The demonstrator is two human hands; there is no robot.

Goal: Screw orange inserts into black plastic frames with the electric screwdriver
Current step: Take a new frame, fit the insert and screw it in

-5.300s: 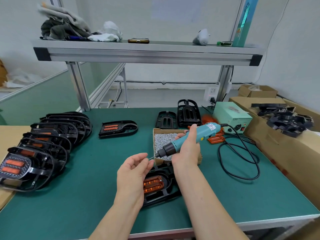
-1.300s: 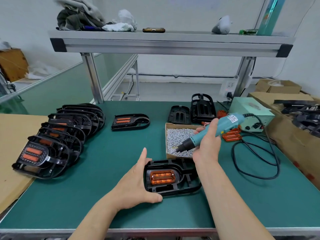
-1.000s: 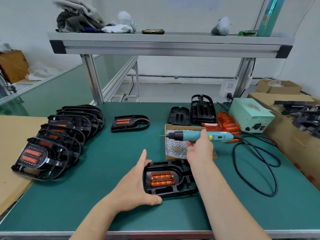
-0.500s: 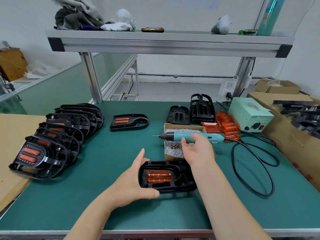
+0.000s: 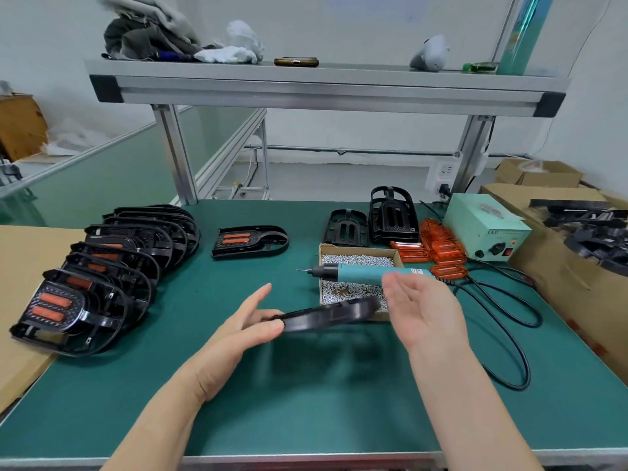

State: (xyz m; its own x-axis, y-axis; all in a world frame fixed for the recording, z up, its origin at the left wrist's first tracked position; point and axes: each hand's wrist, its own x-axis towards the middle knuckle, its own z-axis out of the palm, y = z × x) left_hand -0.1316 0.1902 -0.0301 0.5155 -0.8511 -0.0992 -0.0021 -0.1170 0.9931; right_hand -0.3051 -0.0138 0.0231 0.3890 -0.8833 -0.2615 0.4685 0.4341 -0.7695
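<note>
The frame (image 5: 326, 316) is seen edge-on and blurred, its face hidden; the screwdriver (image 5: 356, 273) is partly covered by the right hand (image 5: 424, 311). A green bench (image 5: 306, 402) under a metal shelf (image 5: 326, 93) is shown, the screwdriver laid across a screw box (image 5: 356, 249). The frame is pinched above the bench by the left hand (image 5: 244, 331); the right hand's fingers are loosely spread, empty, beside it.

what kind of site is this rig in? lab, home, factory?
Most likely a small factory assembly bench: an aluminium-profile workstation with a green mat, a batch row of finished black frames, and a box of screws with a corded electric screwdriver lying across it.
</note>
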